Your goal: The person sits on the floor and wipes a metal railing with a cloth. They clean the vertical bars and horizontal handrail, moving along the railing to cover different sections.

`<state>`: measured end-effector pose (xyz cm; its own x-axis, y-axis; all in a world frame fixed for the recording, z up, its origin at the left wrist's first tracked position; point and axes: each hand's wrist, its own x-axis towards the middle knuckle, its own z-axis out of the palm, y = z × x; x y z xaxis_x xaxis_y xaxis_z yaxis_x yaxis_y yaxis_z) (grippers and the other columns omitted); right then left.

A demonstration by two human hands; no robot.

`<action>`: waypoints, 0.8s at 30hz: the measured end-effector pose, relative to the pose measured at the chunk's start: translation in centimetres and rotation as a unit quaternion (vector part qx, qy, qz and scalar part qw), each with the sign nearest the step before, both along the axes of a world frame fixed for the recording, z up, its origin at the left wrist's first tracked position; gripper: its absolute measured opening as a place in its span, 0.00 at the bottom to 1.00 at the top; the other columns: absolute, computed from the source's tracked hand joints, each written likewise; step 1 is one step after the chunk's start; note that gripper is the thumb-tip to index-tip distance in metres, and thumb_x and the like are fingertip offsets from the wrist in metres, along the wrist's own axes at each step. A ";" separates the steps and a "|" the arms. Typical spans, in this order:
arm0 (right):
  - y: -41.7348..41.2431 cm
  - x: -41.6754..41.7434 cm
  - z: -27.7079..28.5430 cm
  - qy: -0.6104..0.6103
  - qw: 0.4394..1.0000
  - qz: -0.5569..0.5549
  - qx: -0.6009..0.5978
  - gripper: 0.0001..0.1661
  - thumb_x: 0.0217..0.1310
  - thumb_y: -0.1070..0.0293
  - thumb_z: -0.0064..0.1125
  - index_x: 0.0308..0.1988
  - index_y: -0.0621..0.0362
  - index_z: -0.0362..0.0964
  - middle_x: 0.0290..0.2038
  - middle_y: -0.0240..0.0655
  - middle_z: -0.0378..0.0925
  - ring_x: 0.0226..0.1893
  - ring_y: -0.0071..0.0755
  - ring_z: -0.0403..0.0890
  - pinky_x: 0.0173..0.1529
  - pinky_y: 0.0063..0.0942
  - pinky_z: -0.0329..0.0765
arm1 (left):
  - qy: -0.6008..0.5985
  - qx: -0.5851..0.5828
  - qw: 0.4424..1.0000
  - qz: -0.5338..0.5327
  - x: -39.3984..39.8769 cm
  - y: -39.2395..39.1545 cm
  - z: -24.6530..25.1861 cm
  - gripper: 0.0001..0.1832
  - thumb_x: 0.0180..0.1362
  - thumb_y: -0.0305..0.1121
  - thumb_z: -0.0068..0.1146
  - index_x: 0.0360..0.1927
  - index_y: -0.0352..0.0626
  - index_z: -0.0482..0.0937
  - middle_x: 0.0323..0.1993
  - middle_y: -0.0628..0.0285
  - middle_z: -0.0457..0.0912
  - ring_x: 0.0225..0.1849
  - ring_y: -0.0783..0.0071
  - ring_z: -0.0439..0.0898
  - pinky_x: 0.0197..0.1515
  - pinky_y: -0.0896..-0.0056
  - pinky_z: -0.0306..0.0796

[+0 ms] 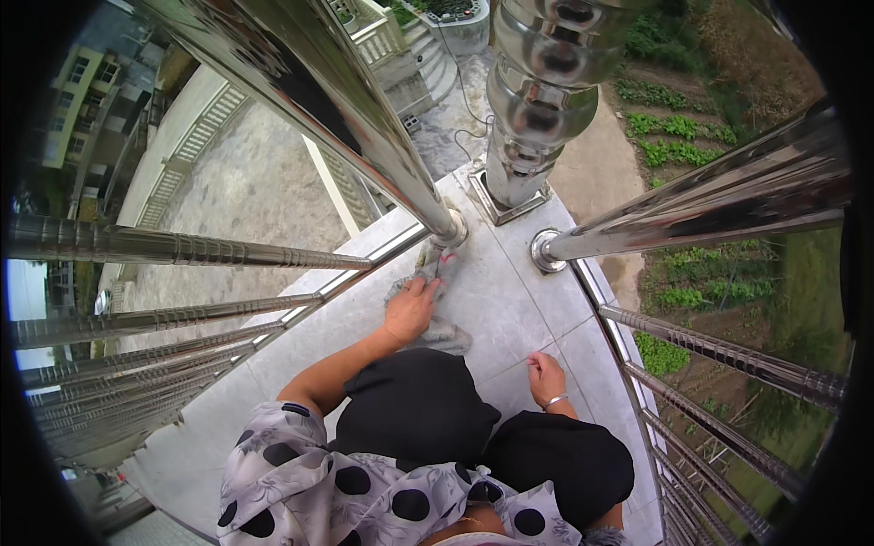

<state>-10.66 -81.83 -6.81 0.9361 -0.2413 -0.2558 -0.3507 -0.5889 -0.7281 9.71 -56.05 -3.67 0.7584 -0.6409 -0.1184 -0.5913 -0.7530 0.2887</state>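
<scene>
My left hand presses on a bunched grey cloth with a pink mark, lying on the pale floor tiles at the foot of the left thick metal post. Part of the cloth is hidden under the fingers. A grey fluffy slipper shows just below that hand, in front of my left knee. My right hand hangs beside my right knee, its fingers loosely curled, with a silver bangle on the wrist. Nothing shows in it, but the inner side of the fingers is hidden.
A bulbous polished metal pillar stands in a square base at the balcony corner. A right thick post rises from a round flange. Ribbed balusters line the left edge, others the right. Beyond lie a concrete yard and vegetable rows, lower down.
</scene>
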 end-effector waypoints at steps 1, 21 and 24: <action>-0.1 -0.5 -0.1 0.008 1.000 0.007 0.007 0.09 0.49 0.76 0.49 0.35 0.59 0.70 0.30 0.38 0.76 0.32 0.40 0.77 0.37 0.32 0.73 | 0.010 -0.016 1.000 -0.021 -0.7 -0.4 0.0 0.24 0.49 0.32 0.50 0.52 0.40 0.67 0.38 0.56 0.67 0.40 0.58 0.70 0.39 0.65 0.71; -0.6 -2.5 -0.9 0.074 0.996 -0.046 -0.006 0.08 0.52 0.65 0.51 0.32 0.56 0.73 0.25 0.40 0.77 0.28 0.45 0.77 0.35 0.36 0.73 | -0.004 -0.030 0.999 -0.011 0.1 -5.3 -4.9 0.08 0.56 0.28 0.39 0.37 0.34 0.61 0.21 0.40 0.73 0.19 0.44 0.75 0.22 0.47 0.69; -0.1 -1.2 -0.6 0.117 0.991 -0.006 -0.064 0.09 0.53 0.63 0.51 0.31 0.55 0.73 0.26 0.41 0.77 0.28 0.46 0.77 0.34 0.37 0.72 | 0.019 0.077 0.996 -0.030 5.7 -10.4 -2.6 0.09 0.55 0.28 0.41 0.34 0.30 0.68 0.31 0.43 0.72 0.28 0.51 0.78 0.30 0.57 0.73</action>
<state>-11.90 -81.97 -7.40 0.8518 -0.2961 -0.4322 -0.5084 -0.6661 -0.5457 15.40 -66.41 -6.28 0.7129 -0.6564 -0.2468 -0.6272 -0.7542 0.1942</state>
